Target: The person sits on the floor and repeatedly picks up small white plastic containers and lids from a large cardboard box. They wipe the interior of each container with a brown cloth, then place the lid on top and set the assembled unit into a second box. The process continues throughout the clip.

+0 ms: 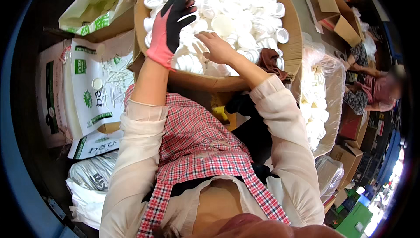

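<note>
A big round-edged cardboard box (292, 23) in front of me is heaped with white round plastic lids (245, 14). My left hand (168, 30), in a pink and black work glove, is over the heap's left side. Its fingers point away from me, with the thumb held apart, and I see nothing in its grip. To its right, my bare right hand (218, 49) reaches over the near part of the lids with fingers stretched out. Whether its fingertips touch a lid is unclear. A brown cloth (271, 60) hangs at the box's near right edge, beside my right forearm.
At left lies a printed white sheet (83, 102) with thin white sticks (118, 74) and a single lid (97, 83). A white bag (70, 23) stands behind. To the right, a plastic-lined box (334, 119) holds more lids. Another person (376, 87) sits farther right near cartons (345, 28).
</note>
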{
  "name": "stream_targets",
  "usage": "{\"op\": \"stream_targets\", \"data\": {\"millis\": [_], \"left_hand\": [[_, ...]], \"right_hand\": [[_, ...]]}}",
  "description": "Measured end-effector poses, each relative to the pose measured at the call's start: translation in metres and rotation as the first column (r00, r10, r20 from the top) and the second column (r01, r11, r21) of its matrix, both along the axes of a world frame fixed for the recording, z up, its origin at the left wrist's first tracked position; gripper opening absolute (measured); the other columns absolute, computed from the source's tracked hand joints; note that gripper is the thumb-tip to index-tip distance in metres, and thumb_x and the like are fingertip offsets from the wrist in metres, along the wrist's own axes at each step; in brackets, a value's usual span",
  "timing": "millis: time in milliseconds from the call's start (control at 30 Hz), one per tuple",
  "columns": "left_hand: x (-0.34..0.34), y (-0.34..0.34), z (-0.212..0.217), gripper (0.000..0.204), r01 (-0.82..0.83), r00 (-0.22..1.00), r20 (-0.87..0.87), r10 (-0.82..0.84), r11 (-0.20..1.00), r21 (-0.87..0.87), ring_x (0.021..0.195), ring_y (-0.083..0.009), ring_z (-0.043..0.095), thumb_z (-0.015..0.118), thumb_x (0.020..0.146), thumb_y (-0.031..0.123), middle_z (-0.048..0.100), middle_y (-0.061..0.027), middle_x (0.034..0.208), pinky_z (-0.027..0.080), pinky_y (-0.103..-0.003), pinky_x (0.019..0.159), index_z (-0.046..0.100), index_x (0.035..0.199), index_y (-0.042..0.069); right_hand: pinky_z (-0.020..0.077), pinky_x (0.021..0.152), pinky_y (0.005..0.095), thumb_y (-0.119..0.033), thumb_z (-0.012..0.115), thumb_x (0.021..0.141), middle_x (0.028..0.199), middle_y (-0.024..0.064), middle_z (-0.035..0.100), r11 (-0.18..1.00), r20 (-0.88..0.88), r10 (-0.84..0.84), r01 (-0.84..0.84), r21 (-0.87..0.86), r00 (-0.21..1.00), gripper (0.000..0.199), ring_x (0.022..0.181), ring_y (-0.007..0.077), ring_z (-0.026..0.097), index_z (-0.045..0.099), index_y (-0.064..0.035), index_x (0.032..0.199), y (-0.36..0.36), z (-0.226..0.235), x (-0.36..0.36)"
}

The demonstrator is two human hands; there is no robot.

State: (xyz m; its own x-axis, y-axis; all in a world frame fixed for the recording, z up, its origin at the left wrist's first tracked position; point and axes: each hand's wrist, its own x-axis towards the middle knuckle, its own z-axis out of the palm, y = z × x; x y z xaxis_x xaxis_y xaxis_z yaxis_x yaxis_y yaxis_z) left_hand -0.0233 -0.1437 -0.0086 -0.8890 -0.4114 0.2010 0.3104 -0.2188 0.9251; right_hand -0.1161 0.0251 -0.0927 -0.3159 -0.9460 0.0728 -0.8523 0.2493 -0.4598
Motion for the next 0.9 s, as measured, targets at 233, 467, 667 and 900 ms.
{"op": "stream_targets", "data": {"millis": [233,467,667,900], "left_hand": [[0.015,-0.006,0.0,0.048,0.026,0.953,0.241,0.183,0.744,-0.668,0.108,-0.0275,0.057,0.069,0.08,0.03,0.061,-0.012,0.112,0.045,-0.038,0.092,0.057,0.121,0.008],[0.022,-0.007,0.006,0.058,0.151,0.9,0.435,0.015,0.927,-0.344,0.095,-0.0338,0.064,0.072,0.075,0.027,0.062,-0.0202,0.107,0.053,-0.039,0.084,0.053,0.121,-0.003],[0.021,-0.008,0.014,0.045,0.442,0.861,-0.158,-0.483,0.56,0.701,0.115,-0.0442,0.054,0.058,0.085,0.005,0.051,-0.023,0.123,0.054,-0.053,0.088,0.042,0.123,-0.012],[0.019,0.01,0.018,0.062,-0.154,0.981,-0.192,0.034,0.74,-0.655,0.102,-0.0228,0.063,0.079,0.074,0.028,0.067,-0.0075,0.111,0.046,-0.033,0.093,0.052,0.122,-0.001]], "right_hand": [[0.0503,0.069,0.0451,-0.009,0.06,0.076,0.079,0.0187,0.064,0.993,0.068,-0.077,0.082,-0.08,0.995,0.02,0.077,0.0375,0.063,0.059,-0.0035,0.095,-0.016,-0.002,-0.011],[0.0514,0.081,0.0341,-0.021,0.073,0.079,0.113,0.0163,0.064,0.983,0.662,-0.07,0.165,-0.082,0.746,0.044,0.096,0.0314,0.064,0.059,-0.0074,0.119,0.028,0.07,-0.016],[0.0489,0.084,0.0407,-0.017,0.077,0.066,0.102,0.0198,0.066,0.874,0.25,-0.051,-0.077,0.479,0.967,0.054,0.098,0.0373,0.062,0.061,-0.0099,0.117,0.064,0.027,0.0],[0.0505,0.073,0.0345,-0.024,0.071,0.073,0.093,0.0142,0.064,0.907,0.3,-0.348,0.238,0.347,0.888,0.05,0.078,0.0215,0.061,0.059,-0.0086,0.118,0.068,0.042,-0.02]]}}
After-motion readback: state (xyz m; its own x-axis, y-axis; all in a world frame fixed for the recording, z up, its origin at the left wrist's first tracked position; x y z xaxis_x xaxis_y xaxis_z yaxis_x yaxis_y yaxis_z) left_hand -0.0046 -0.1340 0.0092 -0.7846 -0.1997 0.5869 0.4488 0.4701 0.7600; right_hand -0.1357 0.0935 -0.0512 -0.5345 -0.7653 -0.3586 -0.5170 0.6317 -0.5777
